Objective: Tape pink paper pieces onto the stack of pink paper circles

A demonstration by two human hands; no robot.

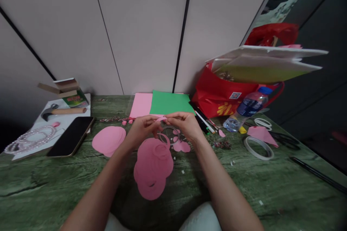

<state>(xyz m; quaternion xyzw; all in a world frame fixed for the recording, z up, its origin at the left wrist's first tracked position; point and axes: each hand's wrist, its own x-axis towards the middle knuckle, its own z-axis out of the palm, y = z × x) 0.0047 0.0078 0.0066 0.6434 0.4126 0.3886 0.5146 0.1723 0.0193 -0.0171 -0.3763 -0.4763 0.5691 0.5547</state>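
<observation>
Both my hands meet above the middle of the table, pinching a small strip of pink paper (162, 119) between them. My left hand (145, 127) has its fingers closed on the strip's left end. The fingertips of my right hand (184, 122) grip the other end. Just below my hands lies a pile of pink paper circles (153, 168), with curled paper rings on top. A stack of pink paper rounds (108, 140) rests left of my left wrist. Behind the hands, partly hidden, are a roll of clear tape (173, 131) and pink paper petals (181, 146).
Green paper (172, 103) and pink paper (141, 104) lie against the wall. At left are a phone (72, 137), a hammer (65, 111) and beads (32, 139). A red bag (211, 94), a water bottle (246, 110), a tape roll (258, 148) and scissors (286, 139) stand or lie at right.
</observation>
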